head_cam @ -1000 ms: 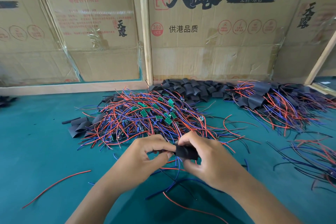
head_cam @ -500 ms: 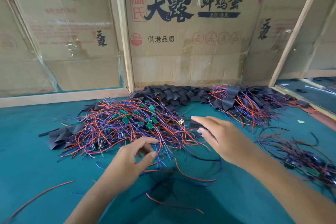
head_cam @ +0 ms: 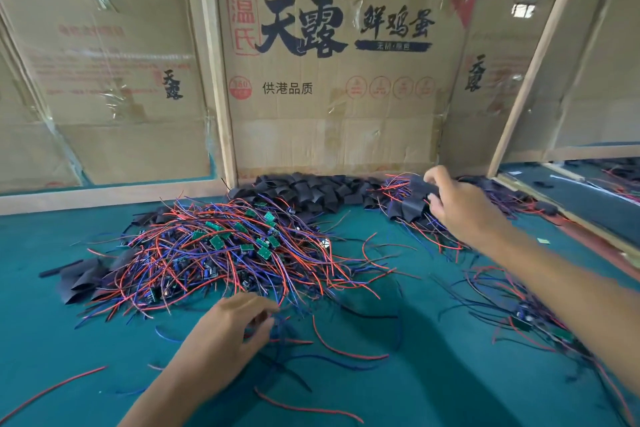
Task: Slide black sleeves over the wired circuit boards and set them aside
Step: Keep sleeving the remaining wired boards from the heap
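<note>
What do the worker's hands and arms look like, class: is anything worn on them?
Both the left hand and the right hand are bare, with no gloves, rings or watch in view. Both forearms are bare too, and no sleeve shows on either.

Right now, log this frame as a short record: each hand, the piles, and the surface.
left hand: at near edge of unsleeved boards pile, fingers curled among loose wires
right hand: reaching onto sleeved pile, holding a black sleeved piece
empty sleeves: heaped by cardboard wall
surface: green mat
</note>
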Tool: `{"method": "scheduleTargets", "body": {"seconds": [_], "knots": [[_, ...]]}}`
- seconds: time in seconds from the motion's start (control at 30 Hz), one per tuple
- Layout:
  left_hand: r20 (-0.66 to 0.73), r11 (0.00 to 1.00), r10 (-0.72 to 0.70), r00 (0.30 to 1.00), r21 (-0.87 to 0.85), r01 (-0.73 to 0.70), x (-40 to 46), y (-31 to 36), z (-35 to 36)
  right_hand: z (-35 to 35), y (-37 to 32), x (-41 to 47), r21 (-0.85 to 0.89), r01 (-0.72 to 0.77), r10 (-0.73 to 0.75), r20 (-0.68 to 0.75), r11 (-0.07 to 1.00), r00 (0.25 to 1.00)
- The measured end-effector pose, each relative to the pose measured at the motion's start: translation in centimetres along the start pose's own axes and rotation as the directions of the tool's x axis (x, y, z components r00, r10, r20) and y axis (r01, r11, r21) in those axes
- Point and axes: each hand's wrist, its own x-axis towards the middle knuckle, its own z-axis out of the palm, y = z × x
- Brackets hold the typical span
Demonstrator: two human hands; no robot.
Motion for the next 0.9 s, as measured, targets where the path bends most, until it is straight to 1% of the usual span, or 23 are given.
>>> {"method": "scheduleTargets", "body": {"seconds": [0.07,0.13,0.17,0.2,0.23,0.27,0.3,0.33,0.37,0.4,0.43,0.47,0.5,0.53,0.57,0.63,0.67,0.73,0.8,0.9], "knots": [[-0.019,0.999,0.001,1.0,0.034,0.0,0.0,-0.4,-0.1,-0.2,1.7,4.7,-0.052,-0.147,0.145,-0.035,0.988,0.989],[-0.039,0.998,0.002,0.999,0.063,0.0,0.1,-0.7,-0.1,0.0,3.3,8.0,-0.053,-0.283,0.274,-0.128,0.958,0.953],[-0.051,0.998,-0.005,0.999,0.068,0.009,0.2,-0.8,-0.1,0.4,3.9,8.9,-0.059,-0.345,0.333,-0.153,0.937,0.93],[-0.066,0.997,-0.016,0.998,0.07,0.021,0.3,-1.0,-0.2,1.0,4.5,9.4,-0.08,-0.396,0.387,-0.111,0.915,0.915],[-0.078,0.997,-0.027,0.997,0.074,0.033,0.4,-1.1,-0.2,2.0,4.9,9.6,-0.131,-0.42,0.424,0.004,0.898,0.905],[-0.086,0.996,-0.037,0.996,0.076,0.044,0.5,-1.2,-0.2,3.1,5.2,9.5,-0.191,-0.422,0.454,0.181,0.886,0.872],[-0.093,0.995,-0.047,0.995,0.078,0.054,0.5,-1.3,-0.2,4.4,5.2,9.0,-0.241,-0.43,0.491,0.353,0.87,0.796],[-0.106,0.995,-0.053,0.993,0.082,0.062,0.5,-1.4,-0.3,5.4,5.1,8.5,-0.304,-0.445,0.539,0.451,0.842,0.712],[-0.12,0.995,-0.054,0.991,0.082,0.064,0.5,-1.5,-0.3,6.3,4.9,7.9,-0.35,-0.454,0.573,0.457,0.819,0.681],[-0.128,0.994,-0.053,0.99,0.083,0.064,0.5,-1.5,-0.3,7.1,4.6,7.5,-0.381,-0.459,0.59,0.401,0.803,0.701],[-0.133,0.994,-0.051,0.99,0.089,0.063,0.5,-1.4,-0.3,7.5,4.3,7.5,-0.399,-0.461,0.587,0.298,0.793,0.753],[-0.139,0.994,-0.044,0.989,0.097,0.058,0.4,-1.3,-0.2,7.9,3.7,7.7,-0.416,-0.445,0.554,0.19,0.793,0.81],[-0.144,0.993,-0.039,0.989,0.104,0.054,0.4,-1.2,0.0,8.2,2.9,8.1,-0.414,-0.409,0.495,0.121,0.813,0.86],[-0.148,0.993,-0.038,0.988,0.107,0.055,0.5,-1.2,0.1,8.6,1.7,8.5,-0.382,-0.354,0.425,0.118,0.854,0.898],[-0.152,0.992,-0.041,0.988,0.109,0.058,0.6,-1.2,0.3,9.0,0.2,9.0,-0.318,-0.305,0.372,0.177,0.898,0.911],[-0.165,0.989,-0.023,0.986,0.138,0.046,0.9,-1.4,0.5,10.2,-3.3,9.8,-0.101,-0.279,0.297,0.304,0.955,0.905],[-0.172,0.987,0.001,0.985,0.157,0.026,1.1,-1.4,0.6,10.9,-5.0,10.1,0.013,-0.3,0.278,0.346,0.954,0.896],[-0.191,0.983,0.053,0.98,0.182,-0.018,1.3,-1.4,0.8,12.6,-8.3,10.8,0.17,-0.339,0.25,0.397,0.925,0.883],[-0.204,0.98,0.093,0.974,0.192,-0.053,1.2,-1.6,0.9,14.7,-10.8,11.3,0.263,-0.38,0.232,0.459,0.887,0.858],[-0.209,0.976,0.094,0.973,0.215,-0.048,1.1,-1.9,0.8,16.7,-12.4,12.1,0.4,-0.52,0.27,0.534,0.755,0.801]]}}
